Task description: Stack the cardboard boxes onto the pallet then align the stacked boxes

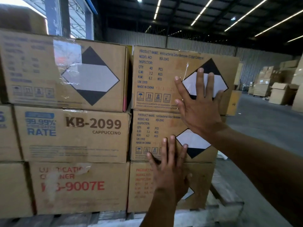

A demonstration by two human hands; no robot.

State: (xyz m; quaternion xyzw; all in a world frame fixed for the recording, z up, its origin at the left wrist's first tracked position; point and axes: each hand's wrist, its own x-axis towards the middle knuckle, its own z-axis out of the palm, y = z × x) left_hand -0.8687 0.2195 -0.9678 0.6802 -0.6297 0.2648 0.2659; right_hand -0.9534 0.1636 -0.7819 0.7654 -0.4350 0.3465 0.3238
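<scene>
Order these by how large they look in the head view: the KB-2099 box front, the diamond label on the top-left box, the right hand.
1. KB-2099 box front, clearly largest.
2. diamond label and right hand: about alike; the hand is nearer the camera, so I do not rank them.

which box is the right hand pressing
The top box of the right-hand column: the right hand lies flat over its diamond label. The left hand is lower, fingers on the box beneath.

Top-left box [29, 63] print: too blurred.
</scene>
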